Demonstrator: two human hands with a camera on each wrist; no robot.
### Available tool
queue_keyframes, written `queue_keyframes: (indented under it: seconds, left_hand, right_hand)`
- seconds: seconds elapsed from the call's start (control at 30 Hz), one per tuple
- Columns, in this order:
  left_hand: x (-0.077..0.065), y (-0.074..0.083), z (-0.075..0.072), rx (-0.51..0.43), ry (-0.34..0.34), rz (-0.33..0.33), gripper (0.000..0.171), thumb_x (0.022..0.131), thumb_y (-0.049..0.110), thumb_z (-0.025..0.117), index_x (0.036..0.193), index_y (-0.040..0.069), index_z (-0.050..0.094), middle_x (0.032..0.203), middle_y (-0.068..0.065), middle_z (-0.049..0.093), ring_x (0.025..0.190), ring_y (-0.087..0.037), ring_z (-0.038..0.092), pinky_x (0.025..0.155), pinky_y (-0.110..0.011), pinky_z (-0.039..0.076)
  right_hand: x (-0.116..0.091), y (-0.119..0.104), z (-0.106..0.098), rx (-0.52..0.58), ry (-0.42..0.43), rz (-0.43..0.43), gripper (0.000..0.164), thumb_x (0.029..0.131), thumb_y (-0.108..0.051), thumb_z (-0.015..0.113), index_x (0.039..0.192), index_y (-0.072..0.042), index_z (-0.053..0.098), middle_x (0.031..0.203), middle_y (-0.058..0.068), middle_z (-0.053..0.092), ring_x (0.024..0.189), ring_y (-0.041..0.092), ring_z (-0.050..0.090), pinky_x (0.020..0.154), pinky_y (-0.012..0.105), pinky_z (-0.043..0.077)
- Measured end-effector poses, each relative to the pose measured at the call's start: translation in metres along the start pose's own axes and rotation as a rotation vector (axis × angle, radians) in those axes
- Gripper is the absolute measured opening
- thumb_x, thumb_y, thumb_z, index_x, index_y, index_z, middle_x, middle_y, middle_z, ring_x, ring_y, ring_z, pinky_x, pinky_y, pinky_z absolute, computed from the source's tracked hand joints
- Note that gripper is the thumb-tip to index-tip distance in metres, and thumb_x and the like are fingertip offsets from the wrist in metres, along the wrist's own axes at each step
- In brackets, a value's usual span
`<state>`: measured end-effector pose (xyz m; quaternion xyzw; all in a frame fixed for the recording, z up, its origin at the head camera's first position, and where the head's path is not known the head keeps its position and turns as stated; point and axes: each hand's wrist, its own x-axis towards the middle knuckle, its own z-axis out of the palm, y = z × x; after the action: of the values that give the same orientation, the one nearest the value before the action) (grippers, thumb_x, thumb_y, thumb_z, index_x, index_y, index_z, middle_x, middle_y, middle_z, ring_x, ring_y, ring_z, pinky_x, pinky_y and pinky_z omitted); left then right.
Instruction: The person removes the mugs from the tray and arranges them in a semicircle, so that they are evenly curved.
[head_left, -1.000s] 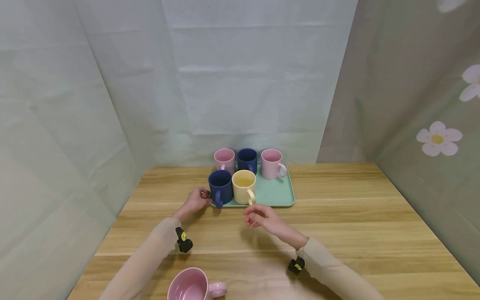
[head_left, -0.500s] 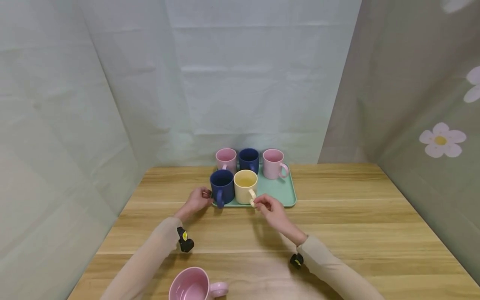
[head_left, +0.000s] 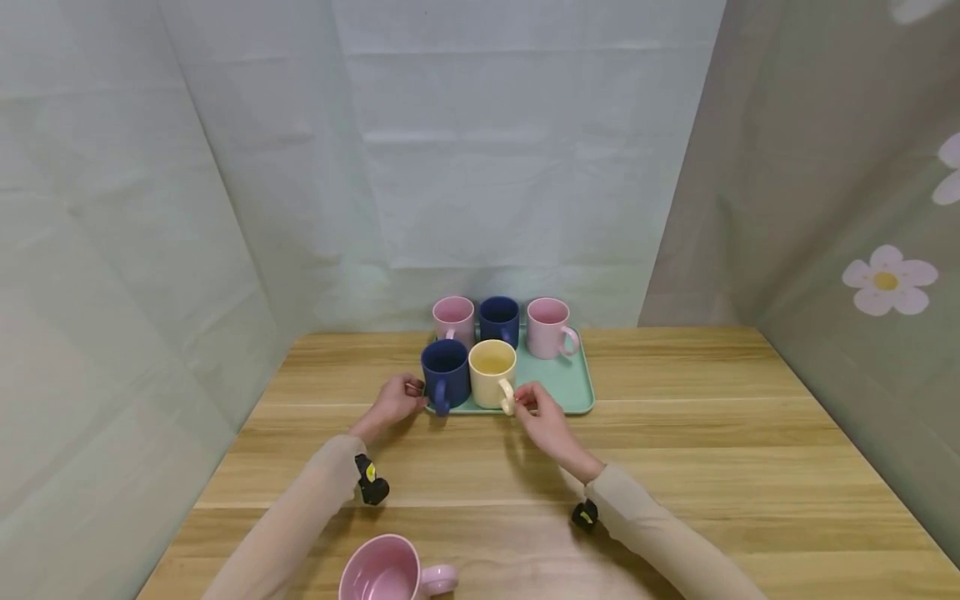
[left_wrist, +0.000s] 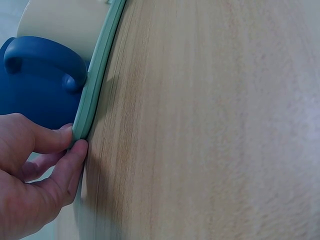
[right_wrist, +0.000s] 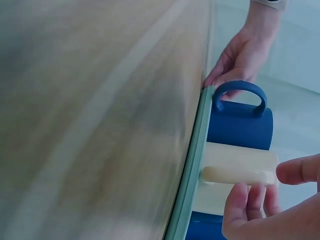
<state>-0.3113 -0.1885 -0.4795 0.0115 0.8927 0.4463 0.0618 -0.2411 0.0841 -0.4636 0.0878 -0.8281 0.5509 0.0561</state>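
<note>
A green tray [head_left: 562, 385] bears several mugs. My left hand [head_left: 397, 400] pinches the tray's front-left corner between thumb and fingers, as the left wrist view shows, beside a dark blue mug [head_left: 446, 375]. To the right of that mug stands a pale yellow mug [head_left: 492, 373], its handle pointing forward and right. My right hand [head_left: 547, 421] is at this handle; in the right wrist view its curled fingers [right_wrist: 255, 200] lie against the handle's side and the thumb is near its end. Part of the right hand lies outside that view.
Behind stand a pink mug [head_left: 453, 315], another dark blue mug [head_left: 498, 317] and a second pink mug [head_left: 547, 329]. Near the front edge of the wooden table [head_left: 690, 467] is one more pink mug [head_left: 386, 571]. Cloth [head_left: 510, 167] hangs behind.
My right hand has moved up and right from just in front of the yellow mug's handle to its right side. The left hand has stayed at the tray corner.
</note>
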Motion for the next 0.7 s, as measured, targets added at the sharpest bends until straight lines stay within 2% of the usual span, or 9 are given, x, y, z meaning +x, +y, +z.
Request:
queue_keyframes:
  seconds: [0.27,0.47,0.7]
  left_hand:
    - [0.0,0.0,0.0,-0.016,0.014,0.009,0.026,0.081,-0.004,0.067,0.105,-0.011,0.057,0.098,-0.026,0.066,0.083,-0.025,0.063,0.073,-0.03,0.056]
    - [0.0,-0.001,0.001,-0.027,0.022,0.016,0.025,0.081,-0.005,0.068,0.103,-0.011,0.057,0.097,-0.026,0.066,0.081,-0.023,0.063,0.07,-0.027,0.055]
    - [0.001,-0.001,0.001,-0.031,0.026,0.034,0.024,0.08,-0.006,0.067,0.101,-0.012,0.057,0.094,-0.026,0.066,0.08,-0.022,0.063,0.068,-0.025,0.054]
  right_hand:
    - [0.01,-0.006,0.004,0.029,-0.038,0.081,0.016,0.092,-0.004,0.056,0.104,0.006,0.061,0.098,0.018,0.065,0.093,0.024,0.06,0.082,0.031,0.048]
    - [0.017,-0.009,0.008,0.096,-0.094,0.133,0.015,0.095,-0.009,0.055,0.091,0.004,0.062,0.088,0.014,0.065,0.083,0.019,0.056,0.074,0.025,0.042]
    - [0.022,-0.01,0.012,0.193,-0.123,0.143,0.019,0.097,-0.007,0.053,0.089,0.007,0.06,0.08,0.01,0.061,0.076,0.015,0.051,0.073,0.027,0.043]
